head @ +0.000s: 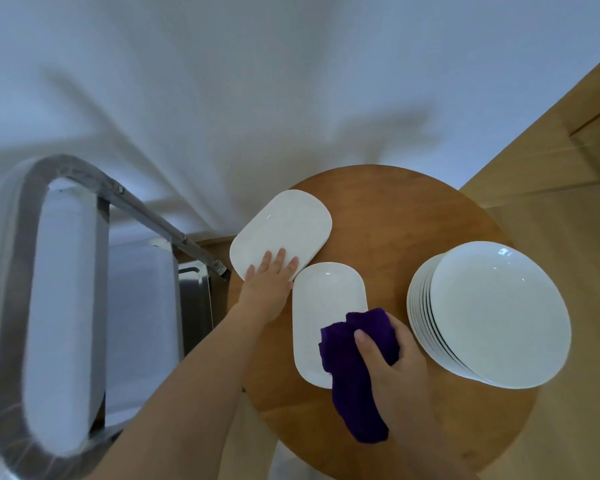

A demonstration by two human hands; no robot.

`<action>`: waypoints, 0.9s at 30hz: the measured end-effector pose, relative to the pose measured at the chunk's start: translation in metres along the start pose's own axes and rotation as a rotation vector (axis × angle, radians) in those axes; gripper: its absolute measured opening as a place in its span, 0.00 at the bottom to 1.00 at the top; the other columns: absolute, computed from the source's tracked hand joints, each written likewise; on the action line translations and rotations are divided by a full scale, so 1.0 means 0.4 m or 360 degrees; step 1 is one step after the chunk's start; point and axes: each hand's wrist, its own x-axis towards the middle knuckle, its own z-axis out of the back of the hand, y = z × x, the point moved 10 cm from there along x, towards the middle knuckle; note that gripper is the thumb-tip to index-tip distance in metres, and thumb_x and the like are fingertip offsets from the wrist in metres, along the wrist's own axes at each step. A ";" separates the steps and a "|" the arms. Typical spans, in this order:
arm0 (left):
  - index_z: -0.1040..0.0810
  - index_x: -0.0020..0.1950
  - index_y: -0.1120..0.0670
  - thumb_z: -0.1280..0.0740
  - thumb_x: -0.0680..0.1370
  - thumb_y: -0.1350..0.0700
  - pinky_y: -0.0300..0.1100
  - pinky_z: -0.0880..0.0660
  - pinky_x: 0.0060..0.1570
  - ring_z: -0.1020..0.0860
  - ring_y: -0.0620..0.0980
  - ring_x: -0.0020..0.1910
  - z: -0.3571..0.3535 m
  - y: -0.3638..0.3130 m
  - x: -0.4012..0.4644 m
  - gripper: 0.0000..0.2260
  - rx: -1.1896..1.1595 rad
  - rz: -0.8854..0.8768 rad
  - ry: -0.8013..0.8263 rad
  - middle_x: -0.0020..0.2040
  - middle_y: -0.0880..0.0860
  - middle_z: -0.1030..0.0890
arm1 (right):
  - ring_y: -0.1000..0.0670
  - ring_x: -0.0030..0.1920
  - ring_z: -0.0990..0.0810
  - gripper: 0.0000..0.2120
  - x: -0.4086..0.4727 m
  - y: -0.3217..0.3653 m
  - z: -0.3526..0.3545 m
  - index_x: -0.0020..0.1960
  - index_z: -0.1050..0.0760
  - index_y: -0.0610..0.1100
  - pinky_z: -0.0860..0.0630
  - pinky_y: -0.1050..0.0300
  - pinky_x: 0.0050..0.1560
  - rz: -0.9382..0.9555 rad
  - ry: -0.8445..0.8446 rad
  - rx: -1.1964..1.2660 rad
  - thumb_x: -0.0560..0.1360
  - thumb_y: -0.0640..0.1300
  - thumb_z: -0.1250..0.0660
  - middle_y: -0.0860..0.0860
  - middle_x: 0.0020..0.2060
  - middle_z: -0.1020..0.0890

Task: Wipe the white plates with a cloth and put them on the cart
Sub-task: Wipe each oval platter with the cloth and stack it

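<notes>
Your right hand [392, 362] curls its fingers and thumb around the bunched purple cloth [355, 368], which lies over the near right part of a white oblong plate [326, 306] on the round wooden table [413, 220]. To the right sits a stack of round white plates [492, 313]. Farther out, your left hand [269, 282] lies flat, fingers straight and slightly spread, fingertips pressing the near edge of a second white oblong plate [281, 226] at the table's left rim. The steel cart [84, 271] stands to the left, just beside the table.
</notes>
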 end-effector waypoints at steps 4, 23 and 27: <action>0.39 0.75 0.49 0.44 0.81 0.45 0.54 0.44 0.72 0.40 0.56 0.74 0.047 0.006 -0.071 0.23 -0.0470 0.0275 -0.0392 0.76 0.53 0.39 | 0.51 0.53 0.24 0.19 0.005 0.000 0.006 0.62 0.32 0.55 0.21 0.55 0.48 0.0011 -0.0035 -0.0049 0.74 0.49 0.32 0.55 0.53 0.23; 0.29 0.54 0.54 0.39 0.81 0.54 0.38 0.26 0.42 0.25 0.47 0.42 -0.120 -0.058 -0.272 0.05 -0.1083 0.1086 -0.0169 0.46 0.51 0.25 | 0.51 0.54 0.24 0.20 -0.005 -0.006 0.069 0.65 0.32 0.50 0.22 0.55 0.50 0.0069 0.0011 -0.0172 0.74 0.49 0.33 0.52 0.55 0.22; 0.32 0.54 0.54 0.41 0.82 0.55 0.37 0.28 0.35 0.26 0.45 0.36 -0.118 -0.060 -0.297 0.04 -0.1167 0.1252 -0.0189 0.40 0.49 0.27 | 0.50 0.55 0.24 0.21 -0.011 -0.018 0.082 0.66 0.32 0.49 0.22 0.50 0.53 0.0047 0.0040 -0.0188 0.74 0.50 0.33 0.52 0.56 0.22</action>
